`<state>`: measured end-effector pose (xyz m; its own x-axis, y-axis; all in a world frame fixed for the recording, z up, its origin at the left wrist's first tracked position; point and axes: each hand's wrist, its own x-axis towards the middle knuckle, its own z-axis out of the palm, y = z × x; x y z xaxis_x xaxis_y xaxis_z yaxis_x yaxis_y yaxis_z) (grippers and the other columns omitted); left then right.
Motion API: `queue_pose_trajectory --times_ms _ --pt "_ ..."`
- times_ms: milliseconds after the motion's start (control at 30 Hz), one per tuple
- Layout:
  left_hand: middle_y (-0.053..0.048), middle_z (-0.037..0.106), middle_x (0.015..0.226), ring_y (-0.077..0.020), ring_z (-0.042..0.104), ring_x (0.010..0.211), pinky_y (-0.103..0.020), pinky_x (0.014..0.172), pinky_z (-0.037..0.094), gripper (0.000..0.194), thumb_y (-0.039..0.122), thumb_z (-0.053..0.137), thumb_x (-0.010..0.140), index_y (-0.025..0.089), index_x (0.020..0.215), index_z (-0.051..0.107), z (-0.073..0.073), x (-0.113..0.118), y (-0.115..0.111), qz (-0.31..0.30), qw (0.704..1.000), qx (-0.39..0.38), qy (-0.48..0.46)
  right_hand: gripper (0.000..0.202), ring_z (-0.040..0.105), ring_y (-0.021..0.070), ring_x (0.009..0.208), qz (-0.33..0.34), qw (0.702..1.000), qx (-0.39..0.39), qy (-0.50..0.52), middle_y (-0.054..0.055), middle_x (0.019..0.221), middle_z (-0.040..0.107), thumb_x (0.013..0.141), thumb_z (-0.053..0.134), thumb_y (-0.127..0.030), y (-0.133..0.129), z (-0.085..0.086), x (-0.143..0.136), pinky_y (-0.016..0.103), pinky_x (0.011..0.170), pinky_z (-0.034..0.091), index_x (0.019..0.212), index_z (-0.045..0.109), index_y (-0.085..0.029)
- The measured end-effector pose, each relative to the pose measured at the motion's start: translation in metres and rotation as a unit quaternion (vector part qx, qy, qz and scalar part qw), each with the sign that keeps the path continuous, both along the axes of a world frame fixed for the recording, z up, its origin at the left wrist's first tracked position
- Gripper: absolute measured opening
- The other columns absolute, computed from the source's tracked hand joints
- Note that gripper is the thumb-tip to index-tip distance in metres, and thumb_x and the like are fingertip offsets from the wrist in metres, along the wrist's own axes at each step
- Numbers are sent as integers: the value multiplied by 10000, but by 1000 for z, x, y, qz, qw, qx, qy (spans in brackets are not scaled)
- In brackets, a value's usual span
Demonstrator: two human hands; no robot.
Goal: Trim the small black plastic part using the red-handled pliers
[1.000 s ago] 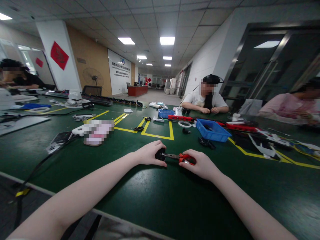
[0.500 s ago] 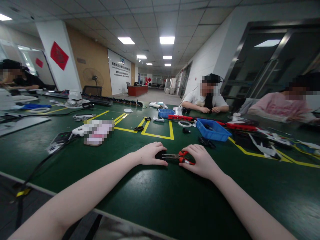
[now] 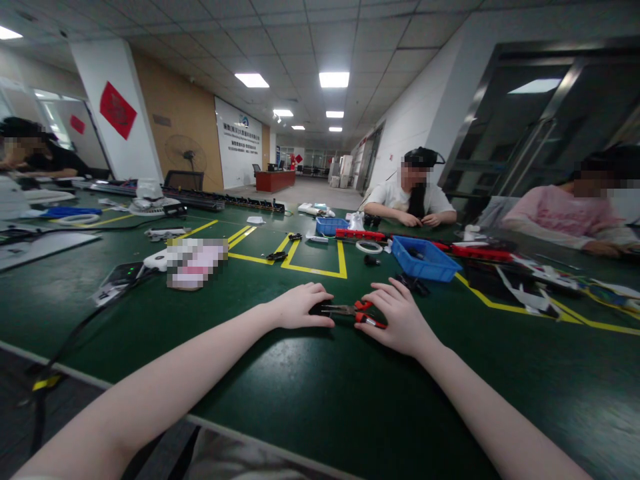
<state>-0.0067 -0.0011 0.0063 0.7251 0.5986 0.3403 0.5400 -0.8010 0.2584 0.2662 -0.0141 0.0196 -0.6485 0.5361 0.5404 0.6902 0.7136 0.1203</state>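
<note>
In my right hand [image 3: 400, 317] is a pair of red-handled pliers [image 3: 364, 311], its handles spread between thumb and fingers. The upper fingers of that hand are lifted and fanned. The metal jaws point left, reaching a small black part [image 3: 321, 308] that my left hand [image 3: 303, 305] pinches between thumb and fingers. Most of the black part is hidden inside the left hand, so I cannot make out its kind. Both hands are low over the green table [image 3: 310, 387], close together in the middle of the view.
A blue bin [image 3: 424, 259] with dark items stands beyond my right hand, black cables [image 3: 414, 285] beside it. A phone-like object [image 3: 196, 264] and a black device with green lights [image 3: 120, 275] lie left. Two people [image 3: 415, 193] sit across on the right.
My right hand's upper fingers have lifted and spread away from the pliers. The pliers have shifted very slightly left. My left hand stays almost where it was.
</note>
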Motion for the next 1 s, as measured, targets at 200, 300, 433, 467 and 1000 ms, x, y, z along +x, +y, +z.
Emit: queue_pose_trajectory --times_ms 200,300,433,467,1000 --pt "-108 568 1185 -266 561 1056 -384 948 440 587 557 501 926 220 1406 470 2 0 -2 -4 999 10 35 366 589 297 1138 -2 1000 -12 2 87 1016 710 784 659 -515 0 -1 1 547 1111 288 985 647 -209" --pt "-98 571 1170 -263 560 1045 -381 935 439 561 546 479 941 257 1421 460 3 0 -3 -5 999 17 42 350 600 294 1121 1 1000 -22 12 76 996 716 778 667 -513 1 -1 1 555 1104 298 968 652 -219" --pt "-92 571 1170 -262 560 1049 -374 931 438 552 546 473 944 278 1426 456 4 0 -4 -2 999 21 47 348 614 289 1103 5 999 -39 22 71 994 719 775 674 -512 3 -3 1 562 1098 307 969 655 -224" --pt "-91 570 1173 -263 560 1053 -375 932 438 557 548 477 942 280 1429 451 4 0 -4 0 999 22 48 347 616 287 1099 5 999 -41 25 71 994 720 776 675 -512 3 -3 1 561 1099 306 967 655 -223" --pt "-111 575 1209 -276 569 1089 -381 967 437 613 577 575 874 215 1365 515 2 -2 0 -10 999 12 30 334 649 254 955 3 999 -30 16 60 935 710 783 663 -522 1 -1 -2 544 1093 312 940 649 -228"
